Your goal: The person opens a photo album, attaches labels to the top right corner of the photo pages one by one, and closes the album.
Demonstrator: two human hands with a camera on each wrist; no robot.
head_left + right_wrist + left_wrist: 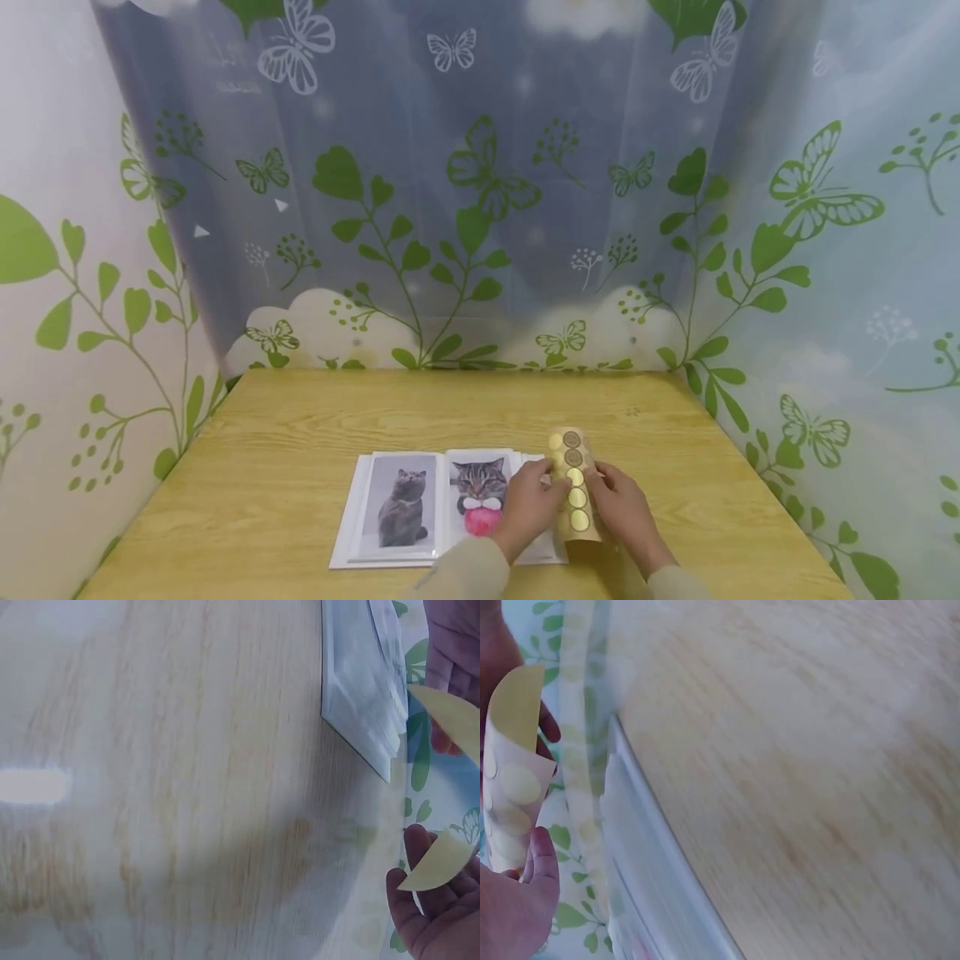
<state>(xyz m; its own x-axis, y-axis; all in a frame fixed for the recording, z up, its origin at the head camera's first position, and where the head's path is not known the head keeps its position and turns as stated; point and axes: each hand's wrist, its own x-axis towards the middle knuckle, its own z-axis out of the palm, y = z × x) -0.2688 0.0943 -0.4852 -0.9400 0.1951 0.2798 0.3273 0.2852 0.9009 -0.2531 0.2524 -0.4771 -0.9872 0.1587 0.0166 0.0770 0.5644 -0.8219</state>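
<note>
A curled sheet of round gold stickers (577, 496) is held up over the right side of an open photo album (345, 533). My left hand (528, 510) pinches the sheet's left edge, while my right hand (628, 515) grips its right edge. Two upper circles look darker than the shiny gold ones. In the left wrist view, the sticker sheet (519, 784) bends into a half tube with its yellowish backing showing. From the right wrist view, fingers of the right hand (450, 922) lie behind the curled paper. My left forearm and hand hide part of the album's right page.
The album lies flat on a wood-grain table (247, 467). It shows a grey cat photo (405, 504) on the left and a tabby cat photo with a pink ball (480, 492) on the right. Leaf-and-butterfly printed curtains (420, 250) enclose the table's back and sides.
</note>
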